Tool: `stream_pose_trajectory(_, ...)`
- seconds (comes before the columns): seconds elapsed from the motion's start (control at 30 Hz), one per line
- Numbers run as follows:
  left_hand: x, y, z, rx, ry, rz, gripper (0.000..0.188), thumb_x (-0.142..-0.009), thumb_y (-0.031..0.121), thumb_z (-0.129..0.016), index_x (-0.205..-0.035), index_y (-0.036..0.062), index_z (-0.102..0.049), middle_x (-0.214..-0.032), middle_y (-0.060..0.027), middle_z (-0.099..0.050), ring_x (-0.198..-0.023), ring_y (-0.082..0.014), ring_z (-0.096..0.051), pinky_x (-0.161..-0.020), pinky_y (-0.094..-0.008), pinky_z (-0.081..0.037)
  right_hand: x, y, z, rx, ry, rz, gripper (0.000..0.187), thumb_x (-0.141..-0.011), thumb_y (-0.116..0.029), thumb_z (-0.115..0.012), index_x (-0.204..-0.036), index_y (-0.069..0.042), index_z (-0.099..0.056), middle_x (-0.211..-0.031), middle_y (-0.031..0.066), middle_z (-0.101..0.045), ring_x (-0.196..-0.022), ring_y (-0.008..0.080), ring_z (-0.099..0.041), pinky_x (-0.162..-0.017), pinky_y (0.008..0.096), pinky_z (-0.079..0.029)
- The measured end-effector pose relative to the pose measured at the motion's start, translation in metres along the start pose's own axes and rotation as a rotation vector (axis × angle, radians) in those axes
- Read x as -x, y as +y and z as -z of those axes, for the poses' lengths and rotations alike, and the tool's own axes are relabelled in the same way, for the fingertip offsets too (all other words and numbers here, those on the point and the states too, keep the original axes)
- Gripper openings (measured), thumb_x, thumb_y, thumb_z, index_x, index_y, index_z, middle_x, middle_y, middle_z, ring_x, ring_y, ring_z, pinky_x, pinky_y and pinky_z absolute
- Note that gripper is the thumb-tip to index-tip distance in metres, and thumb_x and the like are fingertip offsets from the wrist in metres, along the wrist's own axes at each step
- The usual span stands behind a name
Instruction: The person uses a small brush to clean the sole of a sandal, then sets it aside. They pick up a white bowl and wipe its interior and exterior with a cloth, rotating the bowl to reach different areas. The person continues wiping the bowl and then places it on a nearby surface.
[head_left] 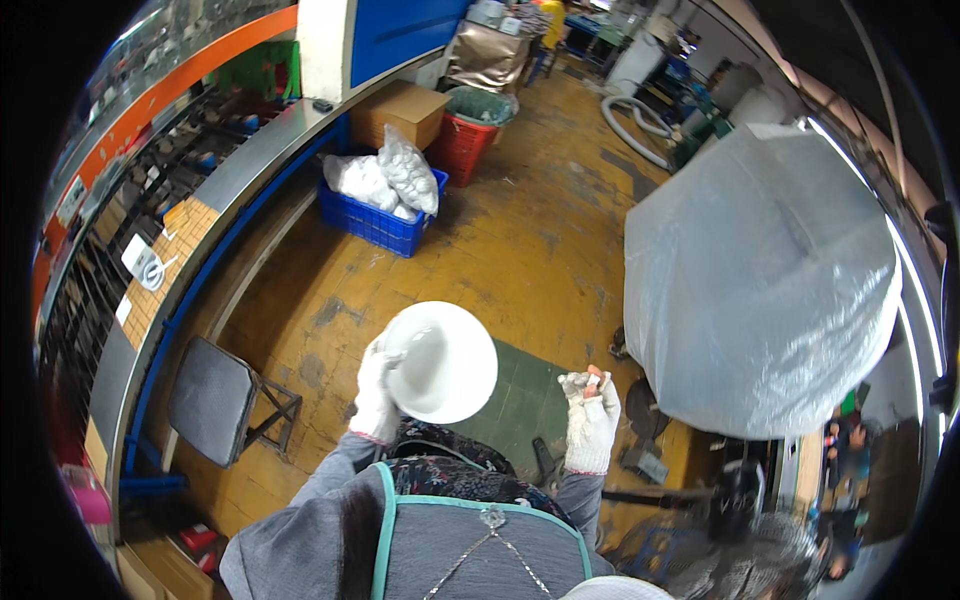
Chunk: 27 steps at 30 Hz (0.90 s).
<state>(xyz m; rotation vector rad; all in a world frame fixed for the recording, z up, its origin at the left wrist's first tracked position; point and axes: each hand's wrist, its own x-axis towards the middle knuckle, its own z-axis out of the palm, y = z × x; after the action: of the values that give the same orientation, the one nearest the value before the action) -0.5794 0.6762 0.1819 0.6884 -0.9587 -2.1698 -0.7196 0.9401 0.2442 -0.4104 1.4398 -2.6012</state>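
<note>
My left hand (373, 392), in a white knit glove, grips the left rim of a round white bowl (455, 360). The bowl is tilted so that its smooth inside shows, and a shadow lies across it. Off to the right, my right hand (590, 420) is raised in a white glove with bare fingertips showing. Its fingers are curled together, and whether something small is pinched between them I cannot make out. The two hands are well apart, with a dark green mat (520, 385) on the floor below.
A folding stool (212, 400) stands at the left beside a long bench (200, 215). Farther off are a blue crate (370, 225) of white bags, a red bin (460, 145) and a cardboard box (395, 110). A large plastic-covered bulk (760, 290) rises at right, above a fan (740, 555).
</note>
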Motion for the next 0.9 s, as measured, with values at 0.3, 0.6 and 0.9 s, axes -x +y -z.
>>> stream_pose_trajectory(0.3, -0.084, 0.002, 0.052, 0.403, 0.527, 0.001, 0.073, -0.085, 0.049, -0.055, -0.146, 0.0100, -0.045, -0.141, -0.0125, -0.056, -0.126, -0.0327, -0.057, -0.103, -0.0511, -0.048, -0.182, 0.140, -0.023, 0.435, -0.201, -0.256, 0.017, -0.094, -0.004, -0.067, -0.109, 0.003, -0.067, -0.094, 0.0015, -0.066, -0.081, 0.0066, -0.061, -0.068, 0.0207, -0.049)
stream_pose_trajectory(0.6, -0.336, 0.042, -0.004, 0.432, 0.491, -0.076, 0.075, -0.079, 0.049, -0.062, -0.145, 0.0147, -0.048, -0.140, -0.0119, -0.056, -0.126, -0.0323, -0.056, -0.099, -0.0503, -0.049, -0.365, 0.229, -0.141, 0.284, -0.274, -0.471, 0.027, -0.094, 0.002, -0.062, -0.120, 0.011, -0.061, -0.103, 0.0102, -0.071, -0.088, 0.0127, -0.068, -0.077, 0.0252, -0.054)
stream_pose_trajectory(0.9, -0.525, 0.092, -0.136, 0.320, 0.193, -0.212, 0.071, -0.083, 0.041, -0.058, -0.143, 0.0041, -0.046, -0.138, -0.0158, -0.056, -0.124, -0.0319, -0.057, -0.102, -0.0480, -0.049, -0.588, 0.149, -0.216, 0.381, 0.023, 0.460, 0.052, -0.089, 0.004, -0.066, -0.139, -0.002, -0.052, -0.126, 0.0128, -0.061, -0.088, 0.0157, -0.063, -0.076, 0.0276, -0.057)
